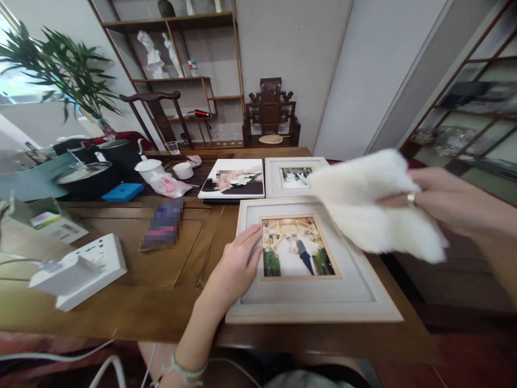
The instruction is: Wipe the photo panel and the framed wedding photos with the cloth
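Observation:
A light wooden picture frame (283, 295) with a wedding photo in a pale mat lies flat near the table's front edge. My left hand (238, 261) rests on its left side, fingers stretched out beside the photo. My right hand (434, 191), wearing a ring, grips a fluffy white cloth (371, 202) above the frame's right side; both are slightly blurred. The cloth hides the frame's upper right corner and part of a smaller framed photo (297, 177) behind it. Left of that, a photo album or panel (234, 180) with a couple's picture lies on a dark base.
On the wooden table (194, 302) are a white power strip (92, 269), an opened box (56, 226), a blurred-out flat item (162, 223), a blue box (123, 192), a white teapot (149, 168) and a cup (183, 171). A wooden chair (270, 113) and shelves stand behind.

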A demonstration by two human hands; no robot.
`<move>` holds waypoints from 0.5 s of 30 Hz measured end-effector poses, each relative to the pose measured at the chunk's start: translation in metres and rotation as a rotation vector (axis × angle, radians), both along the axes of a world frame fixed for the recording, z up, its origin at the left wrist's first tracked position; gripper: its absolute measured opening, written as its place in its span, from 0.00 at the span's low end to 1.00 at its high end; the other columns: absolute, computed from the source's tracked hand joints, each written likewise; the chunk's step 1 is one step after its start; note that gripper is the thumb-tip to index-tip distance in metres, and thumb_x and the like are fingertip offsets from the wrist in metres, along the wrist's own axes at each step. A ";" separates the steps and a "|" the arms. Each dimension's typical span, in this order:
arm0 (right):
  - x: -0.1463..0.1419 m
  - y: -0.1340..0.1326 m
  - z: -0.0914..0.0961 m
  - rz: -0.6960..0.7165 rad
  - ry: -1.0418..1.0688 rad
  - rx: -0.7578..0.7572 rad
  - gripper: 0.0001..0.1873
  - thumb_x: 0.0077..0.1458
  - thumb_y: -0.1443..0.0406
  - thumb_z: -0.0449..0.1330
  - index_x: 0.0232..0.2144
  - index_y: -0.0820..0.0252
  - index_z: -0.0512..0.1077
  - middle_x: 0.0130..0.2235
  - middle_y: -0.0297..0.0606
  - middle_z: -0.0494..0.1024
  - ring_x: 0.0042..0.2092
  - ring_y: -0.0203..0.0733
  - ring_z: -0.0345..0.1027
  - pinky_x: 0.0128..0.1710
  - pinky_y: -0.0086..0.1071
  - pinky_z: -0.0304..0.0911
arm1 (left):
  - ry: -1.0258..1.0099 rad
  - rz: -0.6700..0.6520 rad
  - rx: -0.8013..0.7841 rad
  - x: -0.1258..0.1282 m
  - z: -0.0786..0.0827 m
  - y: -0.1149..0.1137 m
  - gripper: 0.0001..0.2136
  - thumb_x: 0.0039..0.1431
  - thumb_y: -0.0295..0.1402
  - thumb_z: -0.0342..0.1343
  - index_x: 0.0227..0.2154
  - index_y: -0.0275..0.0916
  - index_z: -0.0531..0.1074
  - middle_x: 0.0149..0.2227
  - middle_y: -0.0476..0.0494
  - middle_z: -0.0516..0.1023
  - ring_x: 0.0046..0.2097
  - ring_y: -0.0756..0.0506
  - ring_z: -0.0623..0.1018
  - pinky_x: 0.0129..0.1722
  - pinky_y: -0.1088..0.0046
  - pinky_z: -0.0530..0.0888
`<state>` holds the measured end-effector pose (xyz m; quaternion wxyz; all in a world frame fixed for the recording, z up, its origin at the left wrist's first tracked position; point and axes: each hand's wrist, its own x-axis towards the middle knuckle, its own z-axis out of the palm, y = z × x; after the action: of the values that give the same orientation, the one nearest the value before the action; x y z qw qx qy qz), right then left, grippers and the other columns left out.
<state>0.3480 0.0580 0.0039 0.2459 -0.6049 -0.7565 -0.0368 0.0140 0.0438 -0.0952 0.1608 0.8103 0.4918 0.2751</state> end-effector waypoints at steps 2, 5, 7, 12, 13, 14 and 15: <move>-0.012 0.018 0.006 -0.122 0.127 0.156 0.08 0.54 0.71 0.54 0.31 0.64 0.73 0.31 0.46 0.78 0.31 0.47 0.72 0.28 0.37 0.67 | 0.003 0.004 0.005 0.000 -0.002 0.000 0.19 0.62 0.30 0.45 0.56 0.38 0.65 0.59 0.40 0.67 0.60 0.42 0.66 0.59 0.57 0.64; -0.047 0.033 0.006 -0.106 0.037 0.359 0.10 0.52 0.75 0.52 0.34 0.65 0.73 0.40 0.53 0.77 0.44 0.57 0.70 0.41 0.45 0.66 | -0.014 0.005 0.015 -0.001 -0.004 0.000 0.18 0.62 0.30 0.45 0.55 0.40 0.66 0.58 0.41 0.68 0.60 0.42 0.66 0.59 0.58 0.64; -0.076 0.040 -0.001 0.122 -0.125 0.390 0.17 0.52 0.78 0.49 0.39 0.65 0.73 0.55 0.54 0.68 0.58 0.59 0.57 0.54 0.51 0.57 | -0.024 0.006 0.018 -0.001 -0.004 0.001 0.18 0.62 0.30 0.46 0.54 0.41 0.66 0.58 0.41 0.68 0.60 0.41 0.67 0.59 0.58 0.64; -0.140 0.055 -0.039 0.667 -0.432 0.155 0.24 0.50 0.80 0.49 0.48 0.65 0.69 0.64 0.49 0.55 0.66 0.52 0.39 0.61 0.53 0.41 | -0.028 0.005 0.030 0.001 0.003 0.000 0.16 0.62 0.29 0.46 0.51 0.40 0.69 0.55 0.40 0.71 0.57 0.40 0.70 0.56 0.59 0.68; -0.148 0.056 -0.046 0.726 -0.472 0.091 0.24 0.49 0.80 0.50 0.48 0.67 0.68 0.62 0.52 0.57 0.65 0.52 0.40 0.61 0.52 0.42 | -0.019 0.007 0.023 0.002 0.005 0.000 0.15 0.62 0.29 0.46 0.49 0.40 0.70 0.53 0.39 0.73 0.55 0.40 0.72 0.54 0.59 0.69; -0.153 0.056 -0.052 0.765 -0.503 0.036 0.24 0.49 0.80 0.50 0.48 0.69 0.68 0.61 0.55 0.59 0.65 0.51 0.42 0.61 0.51 0.43 | -0.010 0.010 0.015 0.002 0.008 -0.001 0.13 0.62 0.29 0.46 0.46 0.39 0.72 0.50 0.39 0.75 0.52 0.40 0.74 0.51 0.60 0.71; -0.156 0.055 -0.056 0.787 -0.523 0.001 0.24 0.48 0.81 0.49 0.48 0.70 0.68 0.60 0.58 0.60 0.65 0.51 0.44 0.61 0.50 0.43 | -0.004 0.011 0.007 0.003 0.010 -0.002 0.13 0.62 0.28 0.46 0.44 0.40 0.73 0.48 0.39 0.76 0.50 0.40 0.75 0.49 0.60 0.72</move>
<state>0.1921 0.1129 -0.0526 0.0428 -0.2425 -0.9648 -0.0922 0.0169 0.0422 -0.0855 0.1572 0.8076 0.4950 0.2793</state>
